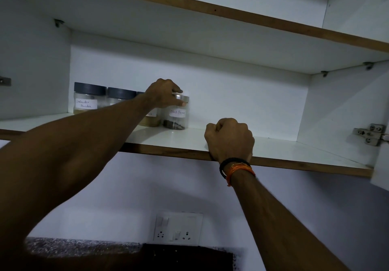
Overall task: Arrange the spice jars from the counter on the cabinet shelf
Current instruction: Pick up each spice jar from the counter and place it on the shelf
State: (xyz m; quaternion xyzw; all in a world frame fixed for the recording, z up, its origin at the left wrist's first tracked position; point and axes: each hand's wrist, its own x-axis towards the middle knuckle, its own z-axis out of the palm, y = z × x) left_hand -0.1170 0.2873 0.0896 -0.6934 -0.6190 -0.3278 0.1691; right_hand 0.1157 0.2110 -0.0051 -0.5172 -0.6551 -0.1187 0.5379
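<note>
1. Head view, looking up into an open cabinet: at nine o'clock on the shelf point(273, 146) stands a dark-lidded jar labelled "Coriander Powder" point(88, 98), with a second dark-lidded jar point(121, 96) touching its right side and a third jar point(150, 119) largely hidden behind the reaching forearm.

2. Near centre, the left hand point(163, 93) grips the silver lid of the black pepper jar point(176, 115), thumb and fingers curled round the rim; the jar stands upright on the shelf, last in the row, just beside the third jar.

3. Risk, as judged: a top-only hold at full stretch could tip the jar on release, or twist the lid loose. A nudge leftward could knock the neighbouring jars together.

4. At four o'clock from the jar, the right hand point(229, 138) is a closed fist holding nothing, resting on the shelf's front edge, bands on its wrist. If it slips, the person's balance may go with it.

5. Below, at six o'clock, a wall socket plate point(179, 228) sits above the speckled bench point(73, 247).
</note>
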